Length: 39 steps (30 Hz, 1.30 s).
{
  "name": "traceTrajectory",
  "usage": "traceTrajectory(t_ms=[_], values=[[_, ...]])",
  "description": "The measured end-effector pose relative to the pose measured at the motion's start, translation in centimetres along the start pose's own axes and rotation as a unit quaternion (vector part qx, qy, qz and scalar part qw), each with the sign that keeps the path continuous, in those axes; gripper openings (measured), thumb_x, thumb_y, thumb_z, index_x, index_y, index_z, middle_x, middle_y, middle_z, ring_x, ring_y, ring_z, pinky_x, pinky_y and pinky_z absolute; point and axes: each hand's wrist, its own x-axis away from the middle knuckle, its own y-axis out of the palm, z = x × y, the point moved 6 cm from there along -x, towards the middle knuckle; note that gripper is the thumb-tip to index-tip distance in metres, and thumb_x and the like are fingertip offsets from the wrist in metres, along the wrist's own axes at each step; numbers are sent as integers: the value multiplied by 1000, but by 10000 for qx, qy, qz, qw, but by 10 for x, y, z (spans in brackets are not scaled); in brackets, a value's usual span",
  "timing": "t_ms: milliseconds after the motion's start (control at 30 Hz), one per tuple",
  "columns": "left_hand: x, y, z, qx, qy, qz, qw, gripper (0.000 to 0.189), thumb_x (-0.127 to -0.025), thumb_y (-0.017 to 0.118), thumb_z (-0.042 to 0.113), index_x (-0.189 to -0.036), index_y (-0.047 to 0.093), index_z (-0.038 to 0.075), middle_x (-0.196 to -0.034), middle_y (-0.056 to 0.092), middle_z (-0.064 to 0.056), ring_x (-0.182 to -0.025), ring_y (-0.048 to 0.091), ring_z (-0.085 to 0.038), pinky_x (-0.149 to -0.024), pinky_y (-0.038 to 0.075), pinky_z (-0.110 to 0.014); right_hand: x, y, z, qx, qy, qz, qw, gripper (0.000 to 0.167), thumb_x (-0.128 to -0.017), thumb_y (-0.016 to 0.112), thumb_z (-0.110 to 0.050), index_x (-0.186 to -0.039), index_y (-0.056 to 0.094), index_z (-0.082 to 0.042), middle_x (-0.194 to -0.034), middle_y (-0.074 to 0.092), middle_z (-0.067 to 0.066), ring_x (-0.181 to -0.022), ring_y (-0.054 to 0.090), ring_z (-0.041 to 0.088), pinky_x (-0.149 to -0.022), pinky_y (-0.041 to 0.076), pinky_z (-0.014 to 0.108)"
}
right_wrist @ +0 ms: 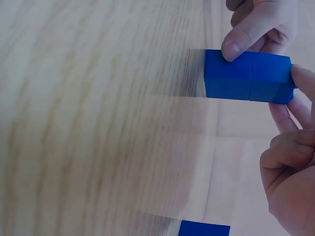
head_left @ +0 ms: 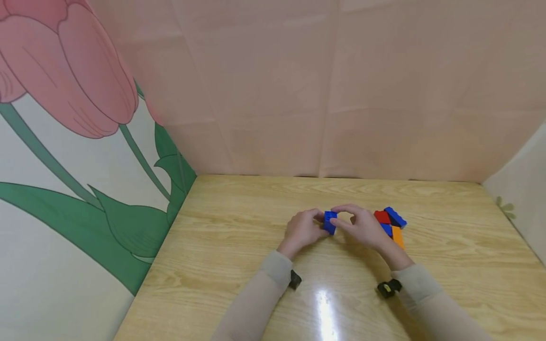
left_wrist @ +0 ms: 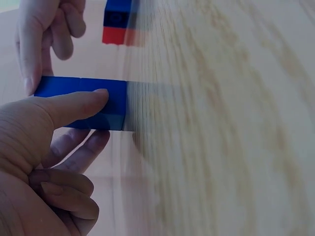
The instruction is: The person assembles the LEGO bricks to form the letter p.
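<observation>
Left hand (head_left: 304, 230), curled in, pinches the lower part of a blue block stack (head_left: 329, 228) while right hand (head_left: 363, 227) pinches its top; I see it upright on the table (head_left: 239, 208), loose bricks (head_left: 386, 229) at its three o'clock

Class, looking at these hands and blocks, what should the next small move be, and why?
Probably the right hand should release the upper blue block: its seam with the lower blue block looks closed, the left hand grips that lower block, and the red block lies nearby for the freed hand.
</observation>
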Motion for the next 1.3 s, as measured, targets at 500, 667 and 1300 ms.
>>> traceTrajectory(t_ms=[500,667,1300], values=[[3,-3,0,175,141,1,9997,44,-83,90,40,-121,74,26,-111,72,14,-104,66,-9,-90,52,-33,9,-30,6,287,-97,466,9985,44,-101,66,-49,-134,69,-20,-134,68,4,-93,66,27,-81,55,48],[4,-4,1,344,200,24,9992,43,-82,89,44,-120,74,28,-109,72,16,-104,66,-9,-88,51,-32,14,-46,19,342,21,487,9982,44,-100,67,-49,-134,68,-21,-95,73,8,-54,49,13,-43,41,33],[5,-5,2,393,155,23,9991,44,-85,86,46,-124,75,28,-110,72,17,-106,65,-7,-89,51,-33,44,-103,70,473,800,834,9922,53,-103,63,-49,-139,63,-10,-138,62,22,-105,64,50,-85,53,58]])
